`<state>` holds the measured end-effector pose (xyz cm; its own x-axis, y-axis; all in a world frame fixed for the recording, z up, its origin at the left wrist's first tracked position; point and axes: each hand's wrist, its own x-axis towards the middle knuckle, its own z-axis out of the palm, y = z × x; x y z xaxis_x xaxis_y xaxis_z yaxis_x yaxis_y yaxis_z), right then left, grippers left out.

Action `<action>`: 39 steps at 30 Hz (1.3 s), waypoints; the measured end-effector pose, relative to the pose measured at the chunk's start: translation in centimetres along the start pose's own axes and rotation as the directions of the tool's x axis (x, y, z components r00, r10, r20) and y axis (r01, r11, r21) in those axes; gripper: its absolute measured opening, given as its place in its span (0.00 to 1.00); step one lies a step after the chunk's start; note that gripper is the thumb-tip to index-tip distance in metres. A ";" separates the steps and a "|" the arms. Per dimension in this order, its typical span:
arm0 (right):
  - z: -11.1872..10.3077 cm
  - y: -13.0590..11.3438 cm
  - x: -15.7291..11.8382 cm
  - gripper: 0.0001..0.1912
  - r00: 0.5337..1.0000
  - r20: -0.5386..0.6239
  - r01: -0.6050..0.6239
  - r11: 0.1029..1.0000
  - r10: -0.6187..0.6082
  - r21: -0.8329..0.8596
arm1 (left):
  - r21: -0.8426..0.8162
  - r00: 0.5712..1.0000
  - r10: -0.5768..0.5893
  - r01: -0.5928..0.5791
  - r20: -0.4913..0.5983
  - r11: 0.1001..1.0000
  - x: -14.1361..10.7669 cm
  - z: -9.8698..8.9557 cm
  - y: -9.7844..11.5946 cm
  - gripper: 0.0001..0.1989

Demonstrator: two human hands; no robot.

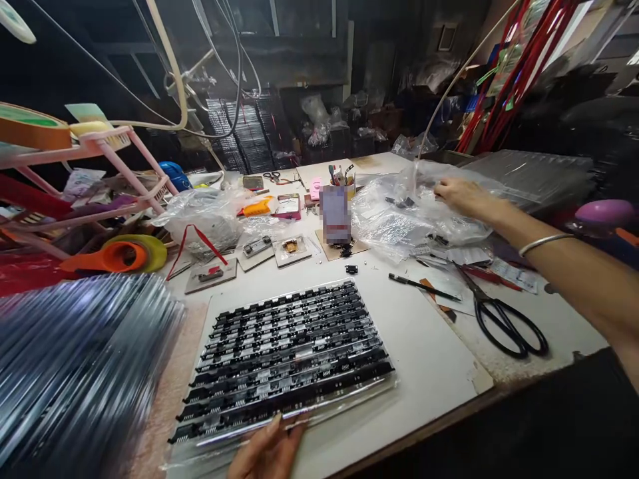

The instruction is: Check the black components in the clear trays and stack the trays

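Observation:
A clear plastic tray (292,346) with rows of small black parts lies on the white board. At its front edge my left hand (267,449) pinches the rim, thumb on top. My right hand (462,196) reaches out to the clear plastic bags (424,213) at the back right, its fingers closed on the bag film; whether anything else is between them is hidden. A few dark parts lie in and beside the bags. One loose black part (351,269) sits just behind the tray.
Black-handled scissors (504,326) and a black pen (424,286) lie at the right. Stacked trays (90,372) fill the left. Behind stand a pink rack (144,166), an orange tape dispenser (120,256) and a blurred-out upright object (336,214).

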<state>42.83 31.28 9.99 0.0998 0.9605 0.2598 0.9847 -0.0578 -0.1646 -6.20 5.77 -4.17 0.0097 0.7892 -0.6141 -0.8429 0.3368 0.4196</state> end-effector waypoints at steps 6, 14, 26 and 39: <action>-2.2 -4.0 -6.0 0.11 0.952 -0.297 0.082 0.997 -0.074 0.013 | -0.006 0.999 -0.045 0.045 0.014 0.999 -0.6 1.2 0.4 0.17; 3.5 -13.7 -22.1 0.12 0.983 -0.151 0.077 0.501 0.108 0.862 | 0.016 1.000 -0.003 0.004 -0.007 1.000 -1.8 2.8 0.1 0.15; 7.1 -14.4 -25.7 0.13 0.989 0.091 -0.128 0.371 0.116 0.920 | 0.030 0.999 0.025 -0.024 -0.042 0.999 -1.9 3.1 0.0 0.14; 6.1 -16.2 -23.9 0.09 0.999 0.018 0.004 0.476 -0.042 0.880 | -0.100 0.999 -0.036 0.036 0.004 0.994 -1.2 1.6 0.2 0.16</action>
<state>23.67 10.94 0.69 0.0555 0.9669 0.2489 0.3430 0.2157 -0.9142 -5.53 5.71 -2.21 0.0421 0.7784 -0.6264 -0.8916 0.3123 0.3281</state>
